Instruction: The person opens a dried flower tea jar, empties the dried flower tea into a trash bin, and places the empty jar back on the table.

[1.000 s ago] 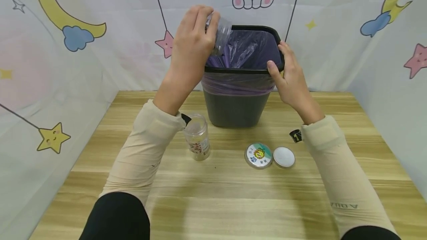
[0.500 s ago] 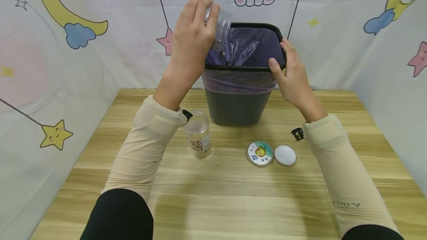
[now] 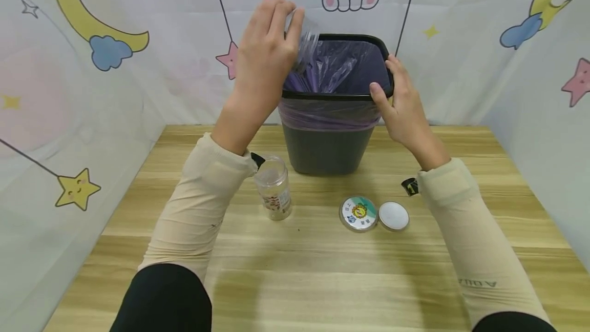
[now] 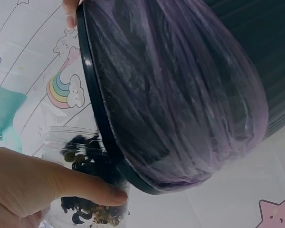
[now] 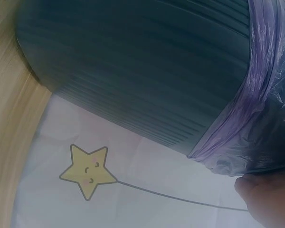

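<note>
My left hand (image 3: 272, 47) grips a clear plastic jar (image 3: 308, 47), tilted with its mouth over the left side of a dark grey trash bin (image 3: 326, 150). Dark, dried, leaf-like bits (image 4: 83, 206) and some tan crumbs show through the jar's wall in the left wrist view, behind the thumb. A purple bag (image 3: 329, 117) lines the bin and folds down over its black rim. On the right side, my right hand (image 3: 404, 111) holds that rim, thumb at the front and fingers round the outer edge.
A second clear jar (image 3: 274, 193), lidless and upright, stands on the wooden table (image 3: 295, 281) beside my left sleeve. Two round lids lie side by side: a printed lid (image 3: 358, 213) and a smaller white lid (image 3: 394, 215). A cartoon-patterned cloth (image 3: 184, 65) hangs behind the bin.
Small dark bits visible at the jar's mouth half a second ago no longer show there. Both hands keep their hold, and the bin stays in place.
</note>
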Demonstrator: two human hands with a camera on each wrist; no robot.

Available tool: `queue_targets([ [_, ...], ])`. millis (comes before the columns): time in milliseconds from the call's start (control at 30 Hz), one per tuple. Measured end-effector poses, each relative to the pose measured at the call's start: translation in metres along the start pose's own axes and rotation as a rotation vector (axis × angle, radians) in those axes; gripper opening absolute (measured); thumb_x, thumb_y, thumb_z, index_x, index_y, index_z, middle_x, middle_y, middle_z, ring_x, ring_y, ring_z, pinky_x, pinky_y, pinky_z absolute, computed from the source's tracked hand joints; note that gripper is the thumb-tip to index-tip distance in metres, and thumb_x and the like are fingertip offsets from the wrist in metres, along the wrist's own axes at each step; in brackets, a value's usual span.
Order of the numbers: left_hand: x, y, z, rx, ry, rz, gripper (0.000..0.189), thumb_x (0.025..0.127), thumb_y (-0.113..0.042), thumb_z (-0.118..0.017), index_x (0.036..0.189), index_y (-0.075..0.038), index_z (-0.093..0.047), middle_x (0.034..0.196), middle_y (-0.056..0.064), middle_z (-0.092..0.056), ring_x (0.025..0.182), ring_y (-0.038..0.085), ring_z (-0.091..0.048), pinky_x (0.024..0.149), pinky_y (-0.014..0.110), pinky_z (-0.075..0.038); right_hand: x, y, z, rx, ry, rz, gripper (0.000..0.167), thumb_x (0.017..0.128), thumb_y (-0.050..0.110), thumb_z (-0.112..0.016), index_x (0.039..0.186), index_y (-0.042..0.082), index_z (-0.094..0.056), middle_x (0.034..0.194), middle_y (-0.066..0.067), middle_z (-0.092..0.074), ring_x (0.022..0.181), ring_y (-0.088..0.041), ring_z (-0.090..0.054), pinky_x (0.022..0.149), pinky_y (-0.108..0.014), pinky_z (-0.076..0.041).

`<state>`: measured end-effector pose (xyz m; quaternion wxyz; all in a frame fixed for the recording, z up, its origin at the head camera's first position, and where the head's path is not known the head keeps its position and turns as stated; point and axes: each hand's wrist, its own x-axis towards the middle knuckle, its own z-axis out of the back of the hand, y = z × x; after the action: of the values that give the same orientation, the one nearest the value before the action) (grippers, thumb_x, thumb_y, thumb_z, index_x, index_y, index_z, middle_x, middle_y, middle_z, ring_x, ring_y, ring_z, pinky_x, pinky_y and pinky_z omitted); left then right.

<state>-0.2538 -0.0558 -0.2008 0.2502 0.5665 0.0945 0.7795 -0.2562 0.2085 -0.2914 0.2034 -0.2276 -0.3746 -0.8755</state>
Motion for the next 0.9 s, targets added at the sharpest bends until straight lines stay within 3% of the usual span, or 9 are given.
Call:
queue_targets([
  [333, 0.001, -0.006, -0.005, 0.038, -0.054, -0.013, 0.049, 0.100, 0.014, -0.027, 0.119, -0.001, -0.069, 0.117, 0.013, -0.064, 0.113, 0.029, -0.056, 0.110, 0.029, -0.036, -0.002, -0.001, 0.001, 0.001, 0.003, 0.001, 0.087, 0.098, 0.066, -0.035, 0.157, 0.002, -0.021, 0.164, -0.009, -0.016, 0.148, -0.026, -0.019, 0.119, -0.048, -0.018],
  [433, 0.001, -0.006, -0.006, 0.060, -0.044, -0.024, 0.049, 0.101, 0.013, -0.027, 0.120, -0.002, -0.069, 0.118, 0.012, -0.064, 0.114, 0.028, -0.056, 0.111, 0.029, -0.036, -0.003, -0.002, 0.001, -0.002, 0.003, 0.000, 0.087, 0.099, 0.065, -0.035, 0.157, 0.002, -0.021, 0.164, -0.010, -0.016, 0.148, -0.025, -0.017, 0.119, -0.047, -0.016],
  [667, -0.003, 0.001, -0.020, 0.082, -0.103, -0.027, 0.045, 0.103, 0.011, -0.030, 0.115, -0.002, -0.072, 0.113, 0.012, -0.066, 0.110, 0.026, -0.058, 0.108, 0.030, -0.040, -0.002, -0.003, -0.002, -0.012, 0.005, 0.004, 0.087, 0.099, 0.065, -0.035, 0.156, 0.001, -0.022, 0.164, -0.009, -0.016, 0.149, -0.022, -0.016, 0.120, -0.045, -0.015],
  [900, 0.000, 0.004, -0.021, 0.050, -0.135, -0.031, 0.045, 0.103, 0.012, -0.031, 0.115, -0.002, -0.072, 0.113, 0.012, -0.066, 0.110, 0.027, -0.059, 0.107, 0.030, -0.040, -0.001, -0.002, 0.000, -0.011, -0.001, 0.004, 0.087, 0.098, 0.066, -0.034, 0.157, 0.003, -0.021, 0.165, -0.007, -0.015, 0.149, -0.022, -0.016, 0.120, -0.046, -0.016],
])
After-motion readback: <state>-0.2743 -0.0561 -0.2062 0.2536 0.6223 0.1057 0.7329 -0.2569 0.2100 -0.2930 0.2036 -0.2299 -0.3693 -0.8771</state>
